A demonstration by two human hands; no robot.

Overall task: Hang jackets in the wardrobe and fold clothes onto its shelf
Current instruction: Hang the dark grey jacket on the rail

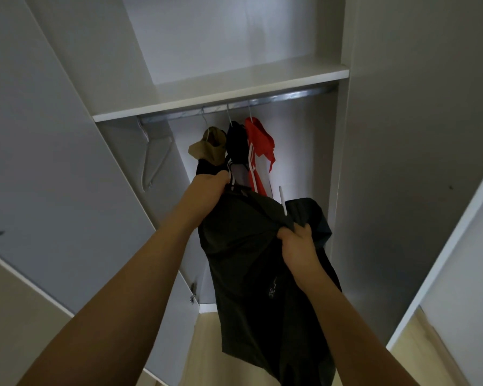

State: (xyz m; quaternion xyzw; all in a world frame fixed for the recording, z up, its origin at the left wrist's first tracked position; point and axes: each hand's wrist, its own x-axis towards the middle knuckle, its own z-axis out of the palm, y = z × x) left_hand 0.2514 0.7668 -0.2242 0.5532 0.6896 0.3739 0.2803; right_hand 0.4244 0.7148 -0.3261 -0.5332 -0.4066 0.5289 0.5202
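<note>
Both fists, left hand (208, 185) and right hand (297, 246), clenched on dark jacket (248, 263), logo unreadable.

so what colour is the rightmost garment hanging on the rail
Red with white stripes: the red hanging jacket on the metal rail, seen in the head view.

Dark matt cloth jacket (251, 263), soft and creased, with a thin white smooth plastic-looking hanger tip (281, 200) poking out of it. Shiny metal round clothes rail (276, 99) under a smooth white matt laminate shelf (221, 90); pale grey flat wardrobe doors (53, 162) same smooth matt finish, bare wire hanger (154, 157) metal-looking. Hung cloth: tan matt garment (209, 146), black jacket with white stripes (236, 143), red one (260, 140) slightly sheeny; light wood-look floor (204, 338).
</note>
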